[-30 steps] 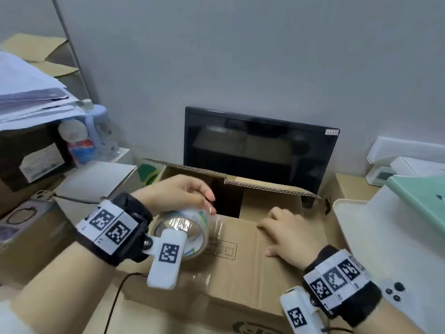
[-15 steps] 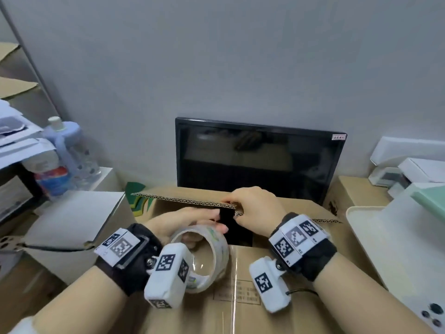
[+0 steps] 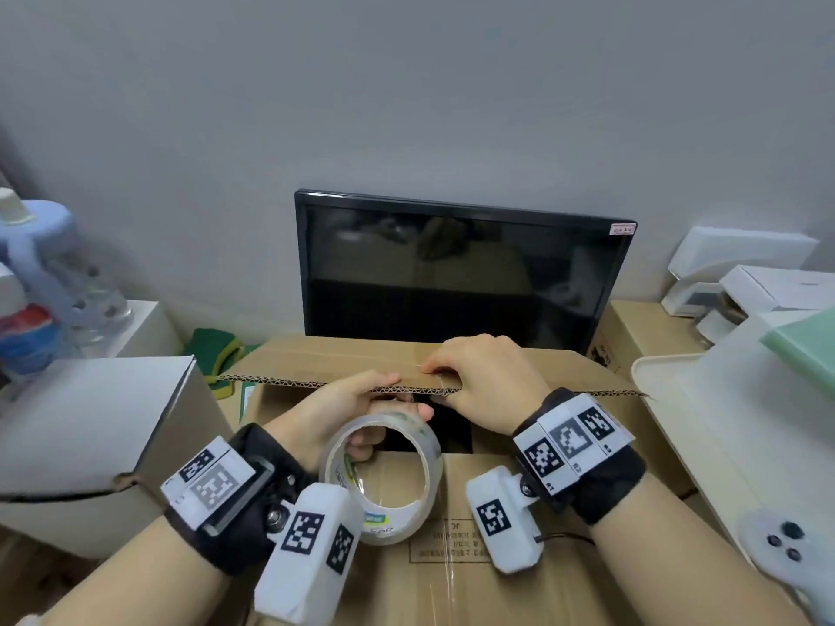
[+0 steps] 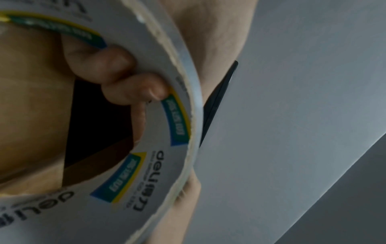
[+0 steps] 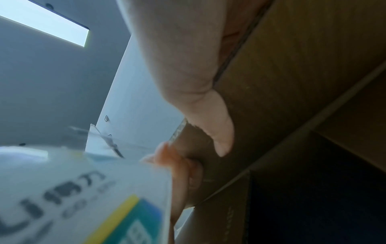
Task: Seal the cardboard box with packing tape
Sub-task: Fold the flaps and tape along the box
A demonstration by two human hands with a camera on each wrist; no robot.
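In the head view, a cardboard box point(image 3: 452, 558) is being seen from above, lying in front of a dark monitor point(image 3: 456, 273), its long axis running left to right and its far flap point(image 3: 316, 368) being held nearly level, the corrugated edge facing the camera; a dark gap is being left open between that flap and the near flap. The left hand point(image 3: 334, 413) is being kept at the flap's edge, its fingers curled through the core of a roll of clear packing tape point(image 3: 384, 472), which is being held on edge over the near flap with its open hole facing the camera. The right hand point(image 3: 483, 381) is being laid over the far flap's edge, its fingers bent down onto the top and gripping the edge. A white box point(image 3: 90, 426) is standing to the left, a white tray point(image 3: 705, 426) to the right. In the left wrist view, which alone is showing the inside of the roll point(image 4: 146, 165), the fingertips point(image 4: 135, 89) are being pressed against the printed white core, with the box's dark opening visible through the hole. In the right wrist view, the underside of the flap point(image 5: 292, 82) is being shown, which the head view is hiding: the right thumb point(image 5: 217, 125) is being pressed against it from below, so the flap is being pinched, and the blurred tape roll point(image 5: 83, 198) is filling the lower left just beside it.
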